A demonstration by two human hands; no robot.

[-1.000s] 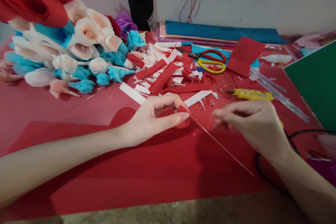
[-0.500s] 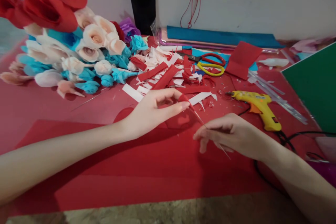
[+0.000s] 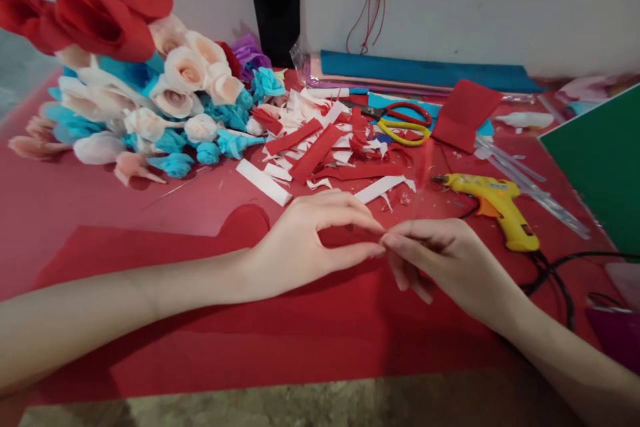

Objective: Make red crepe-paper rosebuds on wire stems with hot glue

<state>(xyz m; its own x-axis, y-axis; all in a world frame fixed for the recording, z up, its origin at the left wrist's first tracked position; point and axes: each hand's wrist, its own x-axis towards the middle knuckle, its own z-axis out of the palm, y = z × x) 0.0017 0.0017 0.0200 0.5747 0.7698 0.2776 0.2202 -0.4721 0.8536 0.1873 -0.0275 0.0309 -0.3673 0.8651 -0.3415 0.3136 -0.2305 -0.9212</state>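
Note:
My left hand [image 3: 320, 243] reaches in over the red sheet with thumb and forefinger brought together at the tips. Those tips meet the fingertips of my right hand [image 3: 440, 260], which is closed in a pinch. The thin wire seen in the right hand a moment ago is hidden by the fingers now; what the left fingertips pinch cannot be made out. Under the hands lies a large red paper sheet [image 3: 215, 353]. Beside my left wrist, a rounded red paper piece [image 3: 245, 223] shows.
Behind the hands lie red and white paper scraps [image 3: 315, 153] and scissors [image 3: 407, 123]. A yellow glue gun [image 3: 495, 197] with a black cord is at right, near clear glue sticks [image 3: 535, 187]. Many paper flowers [image 3: 185, 70] fill the left. A green board [image 3: 600, 173] stands far right.
My hands have come together; the left moved right and slightly down. The wire with its red-wrapped end, stretched between them before, is out of sight. The camera view has shifted slightly.

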